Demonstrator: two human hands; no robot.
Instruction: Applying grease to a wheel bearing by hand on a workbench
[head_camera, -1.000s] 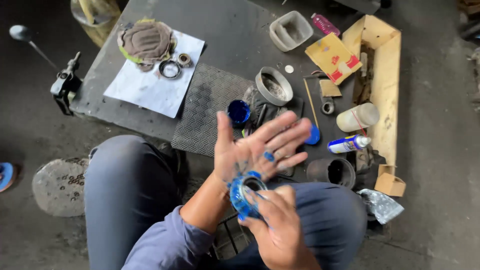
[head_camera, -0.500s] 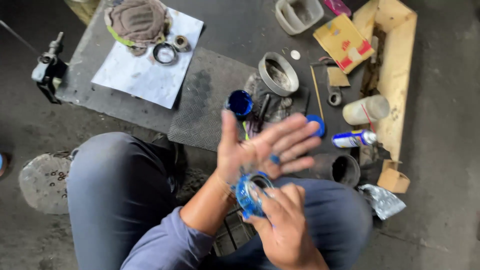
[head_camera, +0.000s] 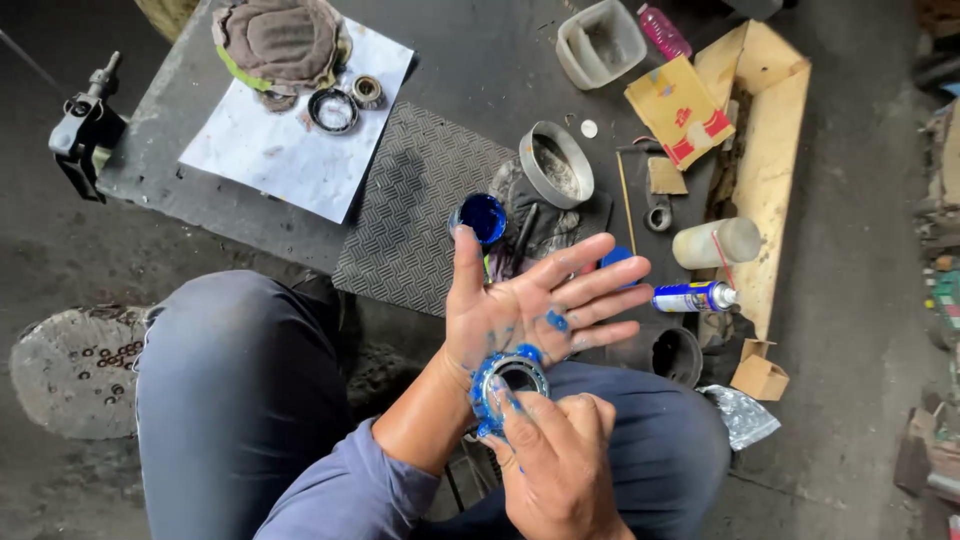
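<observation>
The dark counter (head_camera: 480, 70) carries a white sheet (head_camera: 290, 150), a ribbed rubber mat (head_camera: 420, 210), a grey tub (head_camera: 600, 42) and a metal ring (head_camera: 556, 165).

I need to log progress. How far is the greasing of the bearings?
Done: blue grease coats much of the bearing. In hand: the right hand presses it against the smeared palm of the left hand. Left: a bearing ring and smaller bearing lie on the white paper, showing no blue.
</observation>
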